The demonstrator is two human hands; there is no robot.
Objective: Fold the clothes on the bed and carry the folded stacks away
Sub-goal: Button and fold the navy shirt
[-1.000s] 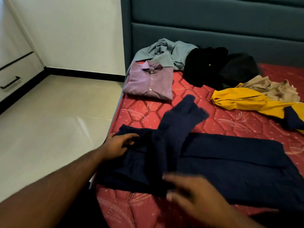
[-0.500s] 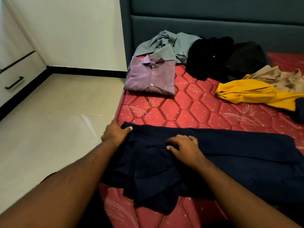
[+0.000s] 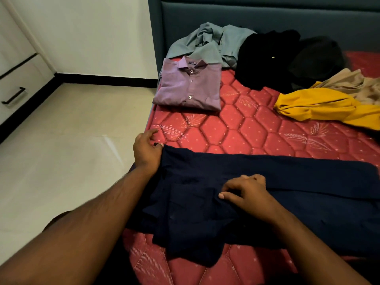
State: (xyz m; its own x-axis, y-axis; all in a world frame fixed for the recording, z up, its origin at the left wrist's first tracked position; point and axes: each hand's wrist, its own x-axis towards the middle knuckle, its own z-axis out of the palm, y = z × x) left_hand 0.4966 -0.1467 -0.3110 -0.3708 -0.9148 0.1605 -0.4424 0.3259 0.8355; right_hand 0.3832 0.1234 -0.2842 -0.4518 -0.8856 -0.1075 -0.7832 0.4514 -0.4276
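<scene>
White drawer unit (image 3: pixel 14 83) with black handle (image 3: pixel 13 96) beside tiled floor (image 3: pixel 67 145).

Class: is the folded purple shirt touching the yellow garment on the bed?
Apart. The head view shows a strip of bare red mattress between the purple shirt and the yellow garment.

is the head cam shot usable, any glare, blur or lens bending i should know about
Head view: usable. A soft glare streak lies on the floor tiles; the left forearm is slightly motion-blurred, while both hands are fairly sharp. Wide-angle bending curves the headboard and drawer front. The navy garment and black clothes lose fold detail in the dim light.
</scene>
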